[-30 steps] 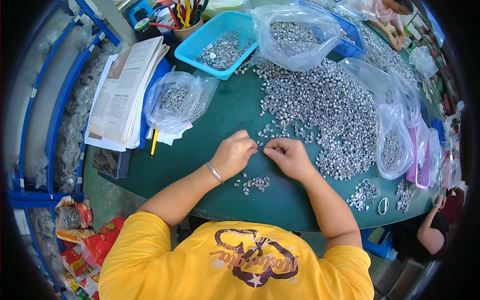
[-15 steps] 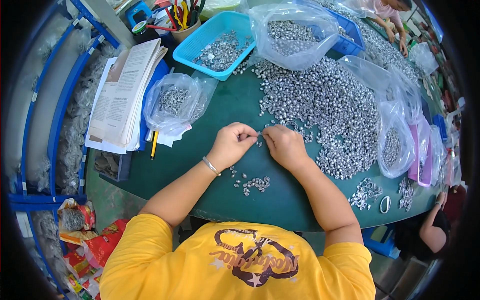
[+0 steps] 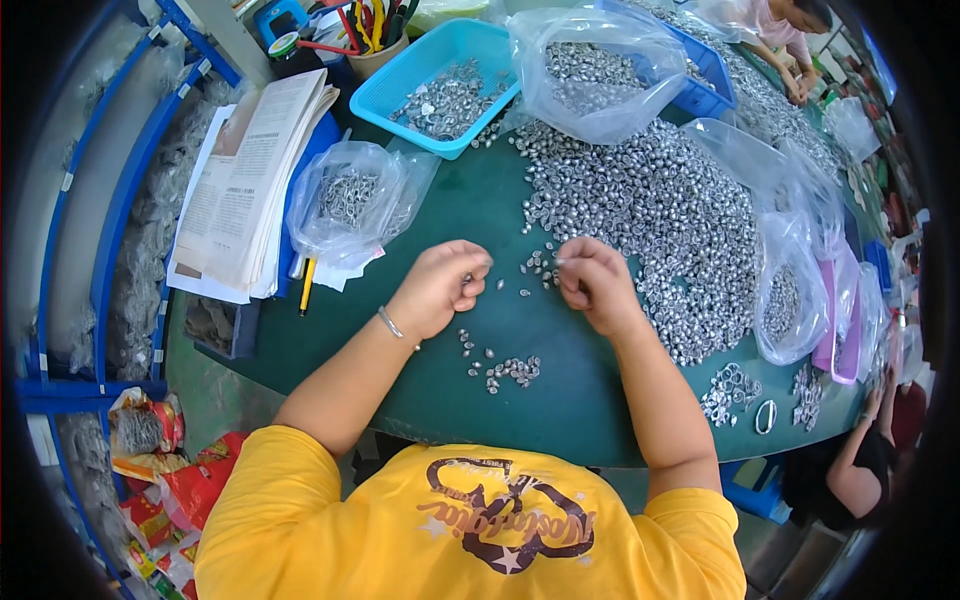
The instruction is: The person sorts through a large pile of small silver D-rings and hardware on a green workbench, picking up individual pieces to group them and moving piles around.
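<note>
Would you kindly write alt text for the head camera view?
A person's left hand and right hand pinch small silver metal parts over a green table, beside a large heap of parts. Plastic bags and a blue tray hold more.

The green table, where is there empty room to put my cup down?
The table is bare left of the left hand, below the small bag, and along the near edge past the little heap. It is crowded right of the right hand, where the big pile and bags lie.
</note>
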Motion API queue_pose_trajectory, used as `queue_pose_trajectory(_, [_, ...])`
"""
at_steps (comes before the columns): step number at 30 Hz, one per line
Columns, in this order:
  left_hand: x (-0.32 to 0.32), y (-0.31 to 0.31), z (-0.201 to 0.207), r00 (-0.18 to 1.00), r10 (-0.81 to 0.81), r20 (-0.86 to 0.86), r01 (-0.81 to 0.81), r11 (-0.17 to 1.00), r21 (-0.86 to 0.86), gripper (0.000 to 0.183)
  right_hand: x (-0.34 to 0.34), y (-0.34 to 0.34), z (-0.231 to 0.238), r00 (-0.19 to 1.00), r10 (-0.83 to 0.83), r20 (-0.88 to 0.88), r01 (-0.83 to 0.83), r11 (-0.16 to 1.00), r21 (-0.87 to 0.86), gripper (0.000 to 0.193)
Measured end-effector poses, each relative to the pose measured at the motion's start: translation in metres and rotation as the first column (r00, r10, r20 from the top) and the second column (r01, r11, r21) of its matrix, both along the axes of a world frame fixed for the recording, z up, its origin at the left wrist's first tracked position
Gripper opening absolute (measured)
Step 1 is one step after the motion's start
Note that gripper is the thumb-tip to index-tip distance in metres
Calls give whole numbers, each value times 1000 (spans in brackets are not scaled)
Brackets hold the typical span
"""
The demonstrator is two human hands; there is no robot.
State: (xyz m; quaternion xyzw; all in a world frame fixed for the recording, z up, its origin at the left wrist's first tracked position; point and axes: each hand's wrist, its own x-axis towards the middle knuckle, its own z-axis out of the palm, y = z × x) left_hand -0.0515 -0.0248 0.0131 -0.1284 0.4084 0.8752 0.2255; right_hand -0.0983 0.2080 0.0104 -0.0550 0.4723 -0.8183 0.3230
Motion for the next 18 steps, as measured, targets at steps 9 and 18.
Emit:
queue_pose_trajectory(9, [-18,30,-19,662,-540,-519,-520,167,-838,12,28,-25,-17,304,446,-842,565,627,536,15])
queue_pose_trajectory(18, [-27,21,1,996,68,-54,-77,983,-169,4,3,-13,-2,851,96,-516,333,663,671,16])
